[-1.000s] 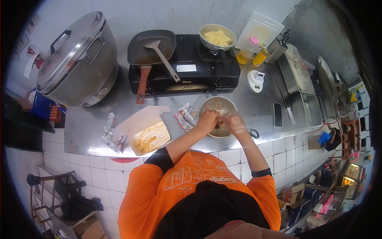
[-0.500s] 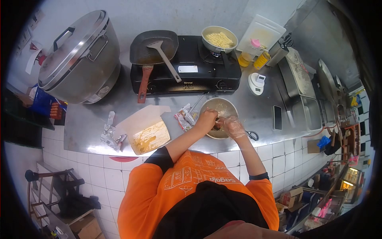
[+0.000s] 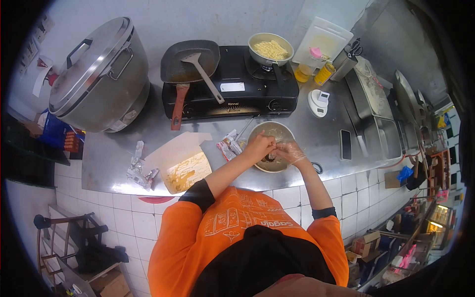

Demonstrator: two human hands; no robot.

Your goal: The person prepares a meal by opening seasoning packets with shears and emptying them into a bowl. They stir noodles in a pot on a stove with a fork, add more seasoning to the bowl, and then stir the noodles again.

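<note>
Meeting over metal bowl, hands, left and right, contents mostly hidden, grip unclear

We have a single view, worn on the head and looking steeply down through a fisheye lens with dark rounded corners. It faces the desk and the stove at mid distance. The bowl, just in front of the stove, sits near centre. Our orange shirt, closest, fills the lower frame.
</note>
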